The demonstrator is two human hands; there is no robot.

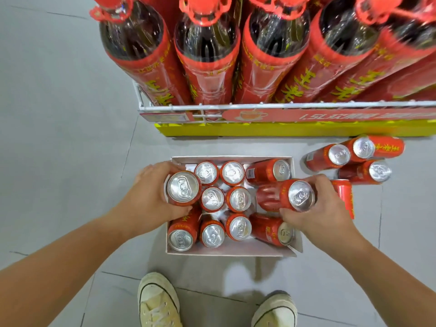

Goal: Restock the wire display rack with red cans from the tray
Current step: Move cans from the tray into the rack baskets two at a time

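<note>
A white cardboard tray (231, 251) sits on the floor and holds several red cans (238, 199) with silver tops. My left hand (151, 197) grips one red can (183, 188) above the tray's left side. Over the tray's right side, my right hand (320, 208) grips another red can (295, 195), tilted. The white wire display rack (236, 106) stands beyond the tray, its top shelf full of large red-labelled bottles (207, 55).
Several loose red cans (339, 155) lie on the grey tile floor to the right of the tray. A yellow base (283, 129) runs under the rack's front. Two pale sneakers (157, 300) stand at the bottom edge.
</note>
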